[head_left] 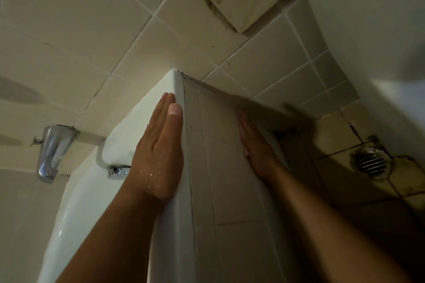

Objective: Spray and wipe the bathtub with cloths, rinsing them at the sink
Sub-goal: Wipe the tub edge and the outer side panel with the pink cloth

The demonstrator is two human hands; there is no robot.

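Holding nothing, left hand [158, 151] is lying flat, fingers straight and together, pressing on the outer rim of the white glossy enamel bathtub [87, 190], with the thumb running along the rim's edge and water droplets showing on the back of the hand. Right hand [257, 151], likewise gripping nothing, is lying flat with extended fingers against the grey-beige tiled side panel [230, 179] under that rim, at the panel's far edge; its fingertips are fading into blur and shadow. Bathtub is filling the lower left and centre of the view, its corner meeting the cream square-tiled wall [92, 30]. Curved chrome tub spout [51, 151] is projecting from the wall above the basin. Round chrome fitting [118, 171] is sitting on the tub's inner face, just beside the left wrist. Round slotted metal floor drain [370, 163] is sitting in tan floor tiles [333, 135], well apart from the right hand.
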